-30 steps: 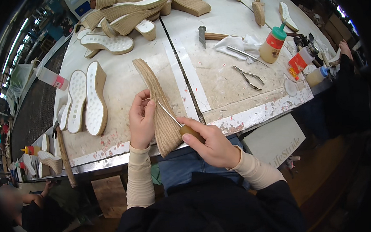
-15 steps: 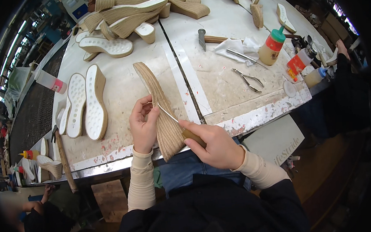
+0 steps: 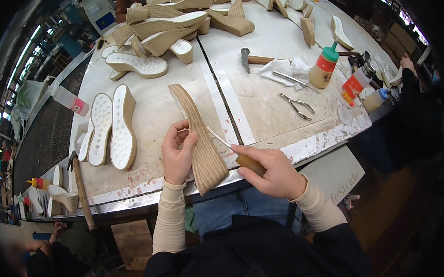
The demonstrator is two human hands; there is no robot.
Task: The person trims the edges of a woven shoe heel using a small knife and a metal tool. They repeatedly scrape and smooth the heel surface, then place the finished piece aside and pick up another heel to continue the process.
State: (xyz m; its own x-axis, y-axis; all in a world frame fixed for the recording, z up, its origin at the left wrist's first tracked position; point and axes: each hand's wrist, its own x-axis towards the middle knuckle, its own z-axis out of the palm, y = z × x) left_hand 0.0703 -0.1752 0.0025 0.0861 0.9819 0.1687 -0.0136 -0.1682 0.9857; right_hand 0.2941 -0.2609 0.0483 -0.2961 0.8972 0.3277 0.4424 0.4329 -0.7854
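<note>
My left hand (image 3: 177,159) pinches a wedge shoe sole (image 3: 209,162) along its left edge, fingers behind and thumb in front. The sole stands on its side at the table's near edge, thick heel end toward me, its wall covered in tan braided rope. My right hand (image 3: 284,178) is closed around the yellow-brown handle of a thin metal-shafted tool (image 3: 251,164). The tool's shaft points up and left, with its tip close beside the sole's right side; whether it touches I cannot tell.
Two white-topped soles (image 3: 123,127) lie left, beside a hammer (image 3: 81,190) across the table edge. More wedge soles (image 3: 174,24) pile up at the back. Rightward are pliers (image 3: 296,106), another hammer (image 3: 245,61), a white cloth (image 3: 279,71) and a green-capped bottle (image 3: 323,67). Other people work nearby.
The tool's tip has come away from the sole's rope-covered face, and my right hand has moved right. The whole view has shifted slightly; my left hand keeps its hold.
</note>
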